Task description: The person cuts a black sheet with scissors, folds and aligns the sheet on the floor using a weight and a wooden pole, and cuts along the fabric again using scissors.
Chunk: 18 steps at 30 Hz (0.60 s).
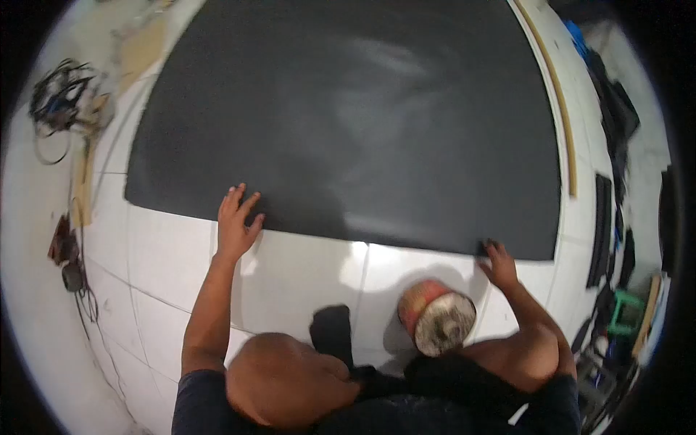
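Observation:
A large dark grey sheet [348, 130] lies flat on the white tiled floor [304, 283] in front of me. My left hand [239, 221] rests at the sheet's near edge, left of centre, its fingers spread over the surface. Near the sheet's right corner, my right hand [499, 264] touches the same edge with its fingertips; its fingers are bent and apart, and nothing shows in them. Between my knees stands a round red and yellow can [424, 301] with a crusted, pale top, a little short of the edge.
A tangle of black cables [61, 98] lies at the far left, beside a wooden strip [83, 177]. Along the sheet's right side runs a long yellowish strip [562, 109]. Farther right are a black strip [600, 228] and a green plastic object [625, 312].

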Available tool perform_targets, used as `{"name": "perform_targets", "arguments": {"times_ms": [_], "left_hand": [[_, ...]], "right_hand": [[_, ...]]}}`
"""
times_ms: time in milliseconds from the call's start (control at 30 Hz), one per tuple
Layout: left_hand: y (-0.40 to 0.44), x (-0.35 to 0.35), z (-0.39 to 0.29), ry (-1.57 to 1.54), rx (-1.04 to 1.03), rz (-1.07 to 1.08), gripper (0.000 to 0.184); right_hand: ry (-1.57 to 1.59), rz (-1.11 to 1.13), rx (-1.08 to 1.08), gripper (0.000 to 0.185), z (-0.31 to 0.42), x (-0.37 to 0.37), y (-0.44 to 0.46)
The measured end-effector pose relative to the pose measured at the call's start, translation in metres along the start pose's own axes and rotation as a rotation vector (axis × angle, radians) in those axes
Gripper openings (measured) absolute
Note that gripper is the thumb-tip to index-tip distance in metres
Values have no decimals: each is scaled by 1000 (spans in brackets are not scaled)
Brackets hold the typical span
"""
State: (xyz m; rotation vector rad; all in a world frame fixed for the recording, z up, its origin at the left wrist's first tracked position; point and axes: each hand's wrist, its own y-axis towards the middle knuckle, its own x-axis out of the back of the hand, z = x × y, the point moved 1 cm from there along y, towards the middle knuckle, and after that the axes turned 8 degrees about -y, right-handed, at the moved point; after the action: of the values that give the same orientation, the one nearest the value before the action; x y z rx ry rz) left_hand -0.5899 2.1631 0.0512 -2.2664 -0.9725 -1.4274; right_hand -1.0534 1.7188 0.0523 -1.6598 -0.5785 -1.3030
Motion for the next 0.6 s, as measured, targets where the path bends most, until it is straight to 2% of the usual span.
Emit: {"name": "perform_targets", "arguments": {"times_ms": [33,100,133,200,233,267,300,333,433,467,500,600], "left_hand": [[-8,-14,-10,-33,-26,49,44],[-23,-33,-17,15,-83,200,42],[-22,-35,-23,-18,-41,229,41],[-20,-32,-24,-21,-130,202,40],[-36,-21,-11,-36,-45,241,39],[-31,-29,-18,-14,-9,267,37],[-31,-33,-23,15,54,292,36],[-27,-39,-21,42,9,285,36],[-32,-50,-2,-7,-94,253,34],[-29,-50,-6,15,-73,273,35],[-29,-48,-13,45,-40,287,35],[-24,-43,-18,71,-7,312,37]], "right_hand": [[31,-4,-57,53,9,3,-5],[37,-85,-22,43,13,4,-6],[20,-139,-10,38,18,11,-9],[41,-194,18,35,2,-9,-9],[7,-145,64,33,18,-22,0],[0,-153,22,31,6,-40,-4],[-52,-254,27,30,6,-42,-11],[58,-88,-34,31,-1,-46,-8],[7,-190,14,29,6,-30,-15],[-28,-289,34,29,1,-45,-13],[-58,-235,41,35,-2,-44,-13],[-7,-260,28,35,0,-37,-14]]}}
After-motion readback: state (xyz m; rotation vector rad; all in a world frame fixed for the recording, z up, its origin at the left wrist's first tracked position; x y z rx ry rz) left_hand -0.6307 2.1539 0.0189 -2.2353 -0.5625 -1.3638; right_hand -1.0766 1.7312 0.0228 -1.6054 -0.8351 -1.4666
